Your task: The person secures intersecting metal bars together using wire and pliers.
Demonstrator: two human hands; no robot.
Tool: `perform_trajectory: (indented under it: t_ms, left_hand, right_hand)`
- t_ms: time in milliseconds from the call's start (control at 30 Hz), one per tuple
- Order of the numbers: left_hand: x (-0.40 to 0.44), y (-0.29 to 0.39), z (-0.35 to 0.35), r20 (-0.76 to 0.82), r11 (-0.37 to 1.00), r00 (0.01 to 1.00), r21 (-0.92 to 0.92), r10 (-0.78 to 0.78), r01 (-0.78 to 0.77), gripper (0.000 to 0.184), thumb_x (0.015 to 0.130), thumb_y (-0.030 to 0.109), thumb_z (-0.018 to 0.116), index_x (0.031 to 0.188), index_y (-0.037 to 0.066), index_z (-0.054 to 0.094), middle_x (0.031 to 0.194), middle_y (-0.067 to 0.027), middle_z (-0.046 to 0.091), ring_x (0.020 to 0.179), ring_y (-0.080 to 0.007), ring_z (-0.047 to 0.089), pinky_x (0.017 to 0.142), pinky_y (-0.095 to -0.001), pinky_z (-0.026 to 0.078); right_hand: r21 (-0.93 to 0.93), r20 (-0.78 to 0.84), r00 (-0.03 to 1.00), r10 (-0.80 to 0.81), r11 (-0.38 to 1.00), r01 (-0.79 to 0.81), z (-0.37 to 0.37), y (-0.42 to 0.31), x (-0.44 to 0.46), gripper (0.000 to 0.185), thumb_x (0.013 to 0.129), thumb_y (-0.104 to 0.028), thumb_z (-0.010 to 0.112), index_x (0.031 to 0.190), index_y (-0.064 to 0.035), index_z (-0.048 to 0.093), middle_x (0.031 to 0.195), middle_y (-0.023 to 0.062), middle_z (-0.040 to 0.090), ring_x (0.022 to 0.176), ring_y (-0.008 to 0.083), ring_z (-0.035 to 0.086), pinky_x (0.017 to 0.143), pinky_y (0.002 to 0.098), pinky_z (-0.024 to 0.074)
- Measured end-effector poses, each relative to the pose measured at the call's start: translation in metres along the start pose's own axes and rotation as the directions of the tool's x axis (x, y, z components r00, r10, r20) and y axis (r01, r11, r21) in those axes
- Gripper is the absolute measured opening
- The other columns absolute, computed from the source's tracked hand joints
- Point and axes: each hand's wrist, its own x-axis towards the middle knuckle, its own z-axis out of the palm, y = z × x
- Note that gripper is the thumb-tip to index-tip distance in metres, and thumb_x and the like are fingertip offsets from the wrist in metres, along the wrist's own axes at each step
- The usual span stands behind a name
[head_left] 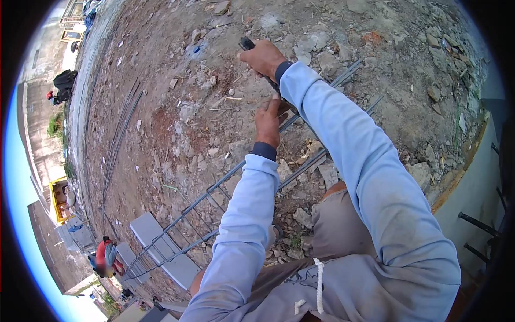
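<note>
A cage of steel rebar (198,210) runs diagonally across the ground, its long bars joined by thinner cross ties. My right hand (263,58) is closed round a dark hand tool (247,44); one end sticks out above the fist and the other points down toward my left hand. Most of the tool is hidden by the fist, so its exact kind is unclear. Just below it, my left hand (267,122) is at the cage's upper bars with its fingers bent together. What lies between those fingers is hidden.
Broken stones and rubble cover the dirt. Grey boards (163,249) lie under the cage's far end, near a person in red (105,257). Loose long bars (119,129) lie on the left. At right, a low wall (466,188) has dark bars (477,224) projecting beside it.
</note>
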Motion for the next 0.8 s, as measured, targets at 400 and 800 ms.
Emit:
perform_trajectory:
  t_ms: [400,800]
  left_hand:
    - [0.018,0.018,0.036,-0.009,0.9,0.916,0.191,0.401,-0.392,0.056,0.08,0.014,0.066,0.125,-0.01,0.042,0.1,-0.0133,0.065,0.088,-0.0161,0.062,0.074,-0.0269,0.049]
    - [0.015,0.03,0.036,0.13,0.896,0.941,0.288,0.313,-0.338,0.025,0.079,0.012,0.063,0.098,-0.002,0.055,0.089,-0.0101,0.066,0.068,-0.0166,0.06,0.063,-0.0304,0.049]
  right_hand:
    - [0.174,0.006,1.0,-0.007,0.985,0.005,-0.031,-0.005,-0.024,0.044,0.076,-0.038,0.066,0.095,0.0012,0.059,0.082,0.0159,0.064,0.081,0.0284,0.062,0.074,0.0384,0.046]
    - [0.131,-0.054,0.973,-0.226,0.964,0.231,-0.048,-0.019,-0.047,0.091,0.067,-0.045,0.076,0.13,0.0069,0.036,0.113,0.0279,0.056,0.103,0.0328,0.058,0.089,0.0376,0.044]
